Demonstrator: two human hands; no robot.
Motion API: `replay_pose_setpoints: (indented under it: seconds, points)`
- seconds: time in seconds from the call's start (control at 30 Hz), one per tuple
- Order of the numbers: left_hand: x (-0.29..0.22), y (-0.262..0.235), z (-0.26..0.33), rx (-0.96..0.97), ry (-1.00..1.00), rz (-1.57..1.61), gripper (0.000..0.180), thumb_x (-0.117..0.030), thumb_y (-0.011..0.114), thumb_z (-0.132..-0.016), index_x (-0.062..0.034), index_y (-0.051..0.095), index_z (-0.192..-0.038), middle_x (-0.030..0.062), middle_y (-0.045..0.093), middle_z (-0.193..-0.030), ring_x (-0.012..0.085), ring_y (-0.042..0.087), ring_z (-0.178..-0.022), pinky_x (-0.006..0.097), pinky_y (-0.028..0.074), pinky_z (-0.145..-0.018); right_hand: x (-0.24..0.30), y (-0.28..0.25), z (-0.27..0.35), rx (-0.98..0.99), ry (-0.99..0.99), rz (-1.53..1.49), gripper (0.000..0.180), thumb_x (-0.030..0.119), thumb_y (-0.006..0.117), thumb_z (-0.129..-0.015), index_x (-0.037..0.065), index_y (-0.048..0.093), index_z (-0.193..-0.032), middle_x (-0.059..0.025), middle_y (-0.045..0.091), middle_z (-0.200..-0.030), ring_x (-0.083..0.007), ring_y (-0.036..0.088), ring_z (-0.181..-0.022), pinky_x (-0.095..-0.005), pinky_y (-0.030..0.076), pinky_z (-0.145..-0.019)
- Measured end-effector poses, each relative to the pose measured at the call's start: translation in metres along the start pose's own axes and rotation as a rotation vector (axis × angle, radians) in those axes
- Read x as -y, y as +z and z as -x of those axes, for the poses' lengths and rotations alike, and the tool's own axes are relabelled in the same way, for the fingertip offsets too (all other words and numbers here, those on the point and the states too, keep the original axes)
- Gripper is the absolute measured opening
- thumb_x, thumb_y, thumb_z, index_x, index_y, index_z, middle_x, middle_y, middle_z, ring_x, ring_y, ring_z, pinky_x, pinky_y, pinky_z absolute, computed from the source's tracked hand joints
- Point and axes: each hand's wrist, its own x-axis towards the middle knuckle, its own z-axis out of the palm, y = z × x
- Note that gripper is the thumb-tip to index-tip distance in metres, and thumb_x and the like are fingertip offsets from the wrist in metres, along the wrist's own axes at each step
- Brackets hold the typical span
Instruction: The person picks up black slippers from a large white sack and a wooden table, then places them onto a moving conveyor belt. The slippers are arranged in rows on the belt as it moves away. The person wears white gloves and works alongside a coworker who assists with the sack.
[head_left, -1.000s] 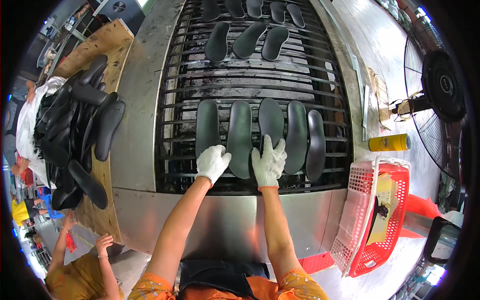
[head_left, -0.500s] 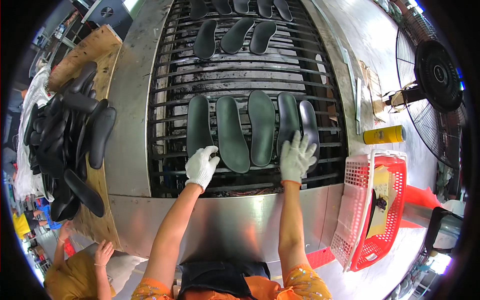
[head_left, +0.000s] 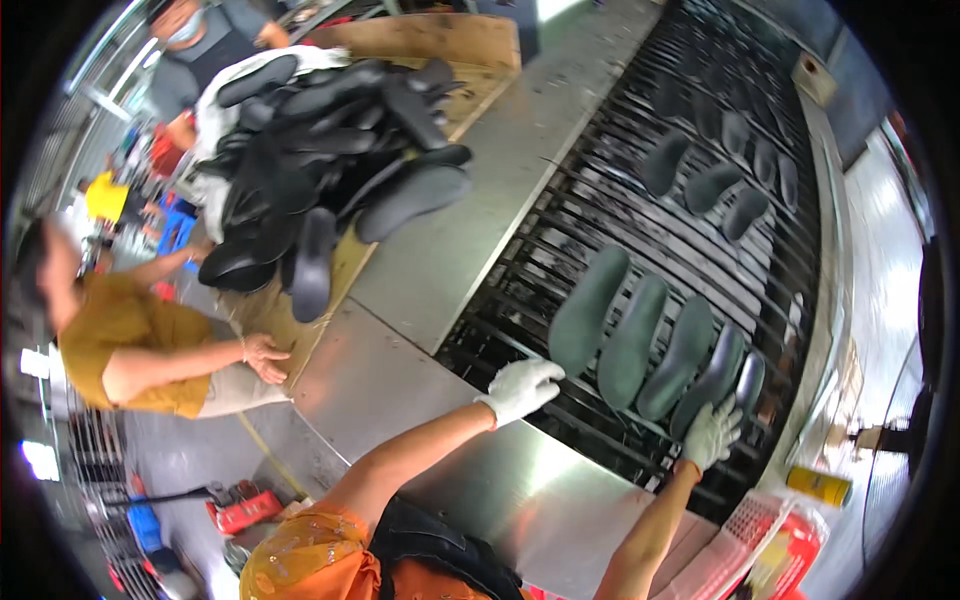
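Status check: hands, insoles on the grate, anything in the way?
Left hand open, at the near end of the first insole. Right hand open, at the last. Row of insoles flat on the grate. Nothing in the way.

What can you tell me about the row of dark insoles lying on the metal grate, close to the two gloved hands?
The row of insoles has five long, rounded pieces, dark grey-green, matte and foam-like. They lie flat, side by side and nearly parallel, across the black bars of the metal grate. The two at the right end look darker, shinier and partly overlapped. The left hand, in a white glove, is at the near tip of the leftmost piece; the right hand, also gloved, is at the near ends of the rightmost ones. Whether either hand touches them is unclear.
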Motion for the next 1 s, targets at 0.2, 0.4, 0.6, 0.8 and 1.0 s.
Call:
replay_pose_setpoints:
  seconds: [0.2,0.4,0.6,0.8,1.0]
  points:
    - [0.030,-0.045,0.061,-0.151,-0.198,0.272,0.029,-0.019,0.073,-0.087,-0.0075,0.073,-0.113,0.0117,0.073,-0.106,0.0247,0.072,-0.096,0.036,0.057,-0.087,0.011,0.022,0.035,-0.349,-0.318,-0.242,0.064,0.043,0.052,-0.103,0.003,0.042,-0.152,-0.0260,0.045,-0.153,-0.0436,0.043,-0.140,-0.0501,0.037,-0.114]
    - [0.078,-0.125,0.104,-0.500,-0.424,0.195,0.027,-0.016,0.072,-0.085,-0.0079,0.073,-0.111,0.0139,0.071,-0.108,0.0292,0.071,-0.096,0.040,0.056,-0.090,0.126,0.024,0.180,-0.267,-0.696,-0.740,0.043,0.012,0.070,-0.089,-0.003,0.061,-0.128,-0.0247,0.062,-0.128,-0.0420,0.056,-0.122,-0.0492,0.044,-0.107]
    - [0.174,-0.225,0.121,-0.948,-0.377,-0.218,0.052,-0.014,0.080,-0.076,-0.0118,0.064,-0.125,0.0186,0.059,-0.123,0.0388,0.057,-0.117,0.046,0.049,-0.099,0.240,0.002,0.289,0.068,-1.178,-0.701,0.055,0.013,0.076,-0.080,0.001,0.058,-0.131,-0.0235,0.060,-0.130,-0.0420,0.055,-0.121,-0.0503,0.046,-0.105]
    - [0.220,-0.291,0.120,-0.892,-0.627,-0.315,0.078,-0.026,0.085,-0.071,-0.0129,0.054,-0.142,0.0213,0.051,-0.143,0.0417,0.047,-0.132,0.050,0.040,-0.110,0.361,-0.028,0.290,0.148,-1.324,-0.299,0.071,0.024,0.082,-0.076,0.010,0.049,-0.137,-0.0165,0.052,-0.137,-0.0396,0.049,-0.129,-0.0501,0.045,-0.107]
    - [0.234,-0.311,0.115,-0.665,-0.716,-0.273,0.087,-0.039,0.087,-0.068,-0.0165,0.053,-0.145,0.0216,0.050,-0.147,0.0417,0.047,-0.135,0.052,0.039,-0.110,0.502,-0.061,0.235,0.025,-1.308,-0.118,0.092,0.035,0.087,-0.071,0.014,0.041,-0.148,-0.0176,0.044,-0.150,-0.0420,0.039,-0.141,-0.0512,0.041,-0.113]
